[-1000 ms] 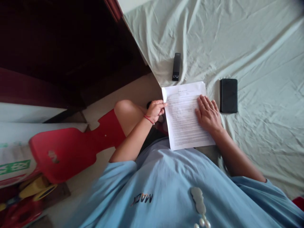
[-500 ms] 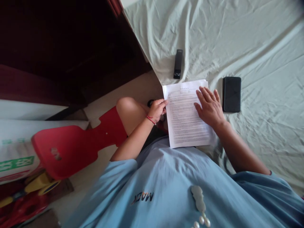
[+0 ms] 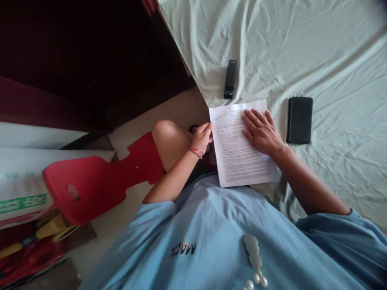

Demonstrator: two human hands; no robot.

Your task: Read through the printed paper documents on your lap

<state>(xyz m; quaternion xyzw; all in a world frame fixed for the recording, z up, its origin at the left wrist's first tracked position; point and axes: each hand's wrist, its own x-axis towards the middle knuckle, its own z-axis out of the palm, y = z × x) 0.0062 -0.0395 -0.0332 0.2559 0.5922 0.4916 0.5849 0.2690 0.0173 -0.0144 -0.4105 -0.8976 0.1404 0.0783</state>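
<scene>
A stack of printed white paper sheets (image 3: pixel 236 157) lies at the corner of a bed, partly over my lap. My left hand (image 3: pixel 202 138), with a red string at the wrist, pinches the stack's left edge with curled fingers. Flat on the upper right part of the top sheet rests my right hand (image 3: pixel 261 132), fingers stretched out and close together. A black stapler (image 3: pixel 230 79) lies on the sheet just beyond the paper. To the right of my right hand sits a black phone (image 3: pixel 299 120), face up.
The pale green bedsheet (image 3: pixel 302 52) is wrinkled and fills the right side. A red plastic chair (image 3: pixel 99 177) stands by my left knee. Dark wooden furniture (image 3: pixel 90 60) fills the upper left, with boxes and toys (image 3: pixel 27 237) at lower left.
My right hand has slid up and leftward across the top sheet, from its right edge toward the upper middle. My left hand keeps its pinch on the left edge.
</scene>
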